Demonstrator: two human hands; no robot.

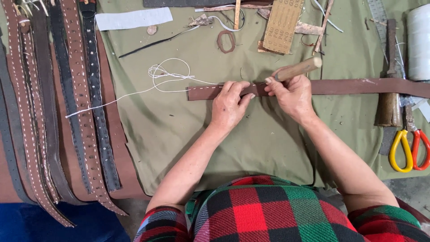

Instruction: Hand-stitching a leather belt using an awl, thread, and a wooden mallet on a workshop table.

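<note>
i see one brown strap [340,86] lying across the green cloth [179,134], under both hands. my left hand [229,105] presses flat on it, fingers spread. my right hand [293,95] grips one wooden awl [298,70], its tip at the strap. one white thread [161,78] trails left. two scissors handles [410,150] lie far right.

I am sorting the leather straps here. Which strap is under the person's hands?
The brown strap lying crosswise on the green cloth, pressed by the left hand. The right hand holds a wooden-handled tool. The others lie lengthwise, far left.
</note>
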